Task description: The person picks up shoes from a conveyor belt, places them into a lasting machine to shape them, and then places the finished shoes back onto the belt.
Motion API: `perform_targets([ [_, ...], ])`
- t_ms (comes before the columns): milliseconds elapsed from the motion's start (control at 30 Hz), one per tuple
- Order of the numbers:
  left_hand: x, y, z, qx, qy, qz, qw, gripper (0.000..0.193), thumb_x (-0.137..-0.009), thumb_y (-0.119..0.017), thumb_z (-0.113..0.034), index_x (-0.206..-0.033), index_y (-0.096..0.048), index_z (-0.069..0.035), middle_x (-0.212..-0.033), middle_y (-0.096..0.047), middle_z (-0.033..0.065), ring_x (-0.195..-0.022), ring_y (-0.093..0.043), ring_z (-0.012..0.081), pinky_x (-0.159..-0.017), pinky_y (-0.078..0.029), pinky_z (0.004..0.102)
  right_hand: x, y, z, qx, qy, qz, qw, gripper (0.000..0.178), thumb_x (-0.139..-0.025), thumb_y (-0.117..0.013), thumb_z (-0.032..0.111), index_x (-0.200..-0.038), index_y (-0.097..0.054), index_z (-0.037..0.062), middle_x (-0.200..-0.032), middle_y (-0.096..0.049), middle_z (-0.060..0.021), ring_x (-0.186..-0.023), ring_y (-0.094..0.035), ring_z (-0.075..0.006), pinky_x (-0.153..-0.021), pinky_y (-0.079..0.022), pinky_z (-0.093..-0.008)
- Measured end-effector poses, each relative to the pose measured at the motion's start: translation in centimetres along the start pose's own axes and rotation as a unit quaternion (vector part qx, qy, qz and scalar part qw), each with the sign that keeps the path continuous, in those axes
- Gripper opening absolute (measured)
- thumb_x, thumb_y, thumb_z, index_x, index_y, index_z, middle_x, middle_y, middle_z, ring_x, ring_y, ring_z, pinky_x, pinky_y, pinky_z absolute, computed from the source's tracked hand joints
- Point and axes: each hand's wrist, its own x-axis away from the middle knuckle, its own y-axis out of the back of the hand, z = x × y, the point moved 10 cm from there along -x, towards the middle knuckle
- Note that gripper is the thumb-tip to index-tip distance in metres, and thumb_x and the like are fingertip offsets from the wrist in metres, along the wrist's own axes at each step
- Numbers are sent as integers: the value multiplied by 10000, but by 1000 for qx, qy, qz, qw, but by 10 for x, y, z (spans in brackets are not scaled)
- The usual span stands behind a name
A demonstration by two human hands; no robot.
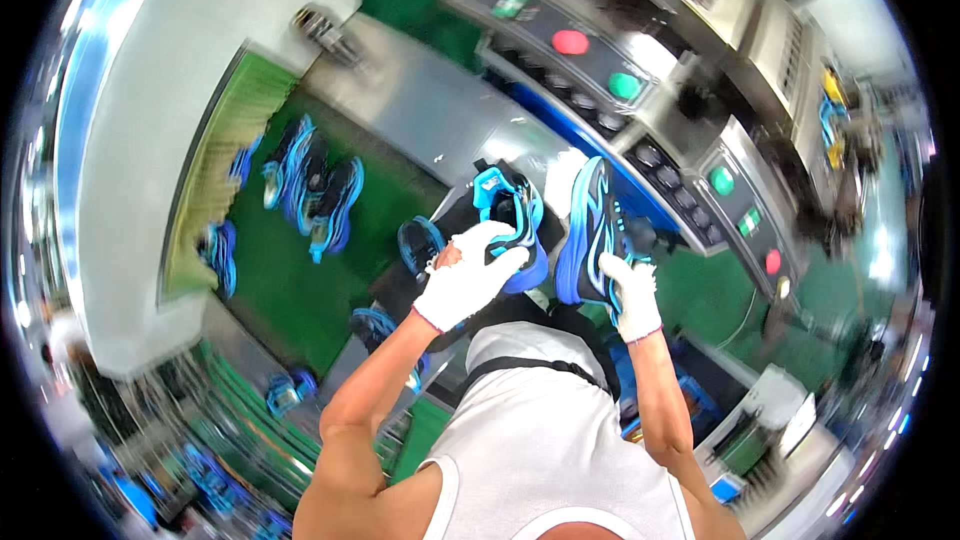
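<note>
White knit gloves cover both my hands. My left hand (468, 278) is closed round a black and blue sneaker (522, 225), its opening facing up and a light blue patch at its top. In my right hand (632, 298) is a second sneaker (588, 230), turned on its side so its blue sole edge and light blue stripes show. The two shoes are held side by side, a little apart, in front of my waist. Just left of my left hand lies another dark blue sneaker (420, 243).
Ahead and to the right stands a machine with control panels (600, 55) bearing red and green buttons. A green conveyor belt (290, 290) at left carries several similar sneakers (310, 180), beside a large pale machine housing (130, 160). Metal rails (240, 420) run at lower left.
</note>
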Motion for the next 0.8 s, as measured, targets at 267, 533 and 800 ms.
perform_targets([
  [267,-115,-94,-93,-56,-160,291,942,455,-846,-840,-264,-1219,-718,-34,-1175,-755,150,-1042,-724,203,-888,-562,335,67,35,-23,-239,109,-262,929,521,-839,-803,61,-1327,-625,20,-1175,-695,-54,-979,-668,-176,-898,-565,-359],
  [533,-141,-158,-140,28,-609,407,680,345,-715,-900,-123,-1002,-715,-74,-908,-677,138,-802,-673,346,-691,-540,437,89,17,-49,-237,285,-603,707,633,-826,-773,77,-1415,-551,2,-1275,-658,-76,-1080,-646,-193,-967,-536,-367],
  [800,-86,-360,-157,-84,-751,495,429,310,-879,-725,-194,-1167,-673,-91,-1029,-640,133,-962,-649,364,-807,-517,473,118,35,-139,-97,-4,-870,484,886,-852,-802,493,-1399,-498,-135,-1333,-638,-295,-1216,-634,-345,-1064,-466,-442],
])
